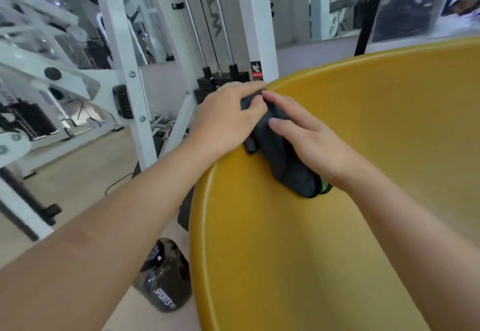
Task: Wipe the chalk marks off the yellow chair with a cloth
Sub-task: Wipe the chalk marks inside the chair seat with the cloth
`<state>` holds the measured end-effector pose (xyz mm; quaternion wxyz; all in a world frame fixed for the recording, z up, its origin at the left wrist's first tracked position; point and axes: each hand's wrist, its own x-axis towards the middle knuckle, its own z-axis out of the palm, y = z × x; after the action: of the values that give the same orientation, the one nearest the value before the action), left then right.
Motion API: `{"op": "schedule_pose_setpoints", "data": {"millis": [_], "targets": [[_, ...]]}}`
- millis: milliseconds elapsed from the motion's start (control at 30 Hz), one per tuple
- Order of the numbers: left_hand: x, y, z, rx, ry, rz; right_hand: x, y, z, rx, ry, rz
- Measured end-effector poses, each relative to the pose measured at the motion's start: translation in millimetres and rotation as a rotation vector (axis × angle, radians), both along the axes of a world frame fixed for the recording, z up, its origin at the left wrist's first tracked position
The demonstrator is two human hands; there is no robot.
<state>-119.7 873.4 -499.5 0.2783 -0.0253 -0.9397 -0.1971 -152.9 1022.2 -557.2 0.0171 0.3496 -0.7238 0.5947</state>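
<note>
The yellow chair (337, 227) fills the right half of the view, its curved rim running from lower centre up to the top right. A dark grey cloth (280, 154) lies bunched on the chair's left rim. My left hand (223, 120) grips the cloth's upper end at the rim, fingers curled over it. My right hand (311, 138) lies flat on the cloth with straight fingers, pressing it against the chair's inner surface. A bit of green (324, 186) shows under my right wrist. No chalk marks are visible on the bare yellow surface.
A white cable machine frame (130, 76) with a black weight stack (220, 79) stands just behind the chair's left rim. A dark bottle marked SPORTS (166, 284) lies on the floor beside the chair. Cables trail across the light floor at left.
</note>
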Motion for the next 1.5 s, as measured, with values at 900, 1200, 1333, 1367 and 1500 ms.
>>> {"op": "schedule_pose_setpoints", "data": {"millis": [900, 1200, 1333, 1367, 1500], "targets": [[136, -69, -71, 0.272, 0.022, -0.259, 124, -78, 28, 0.466, 0.129, -0.34], [196, -84, -112, 0.512, -0.08, -0.286, 219, -62, -38, 0.626, 0.271, -0.397], [202, -64, -109, 0.109, 0.236, -0.357, 246, -37, -55, 0.759, 0.338, -0.342], [203, -56, -108, 0.035, 0.267, -0.424, 252, -26, -58, 0.754, 0.333, -0.312], [207, -29, -114, -0.211, 0.23, -0.693, 281, 18, -71, 0.786, 0.292, -0.241]]}}
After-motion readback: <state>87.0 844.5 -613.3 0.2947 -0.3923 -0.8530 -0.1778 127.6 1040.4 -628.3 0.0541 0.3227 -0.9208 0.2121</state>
